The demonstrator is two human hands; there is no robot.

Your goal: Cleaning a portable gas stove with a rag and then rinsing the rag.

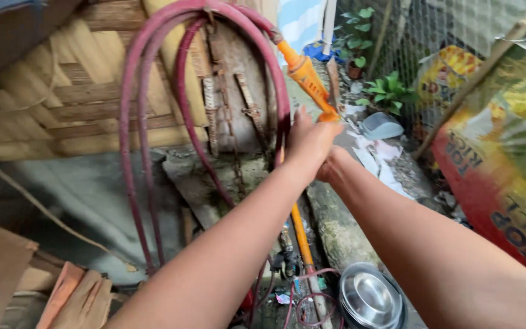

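A dark red hose (135,103) hangs in loops on a woven bamboo wall (62,91). Its end carries an orange spray nozzle (304,76) that points down and to the right. My left hand (310,141) reaches up and closes around the lower end of the nozzle. My right hand (331,169) sits just behind and below the left one and is mostly hidden by it. An orange pipe (300,234) runs down from under my hands.
A steel bowl (371,297) lies on the ground at the bottom. Printed sacks (506,152) lean on a wire mesh fence on the right. Green plants (388,91) and a grey plastic tub (380,126) stand farther back. Rusty chains (220,103) hang beside the hose.
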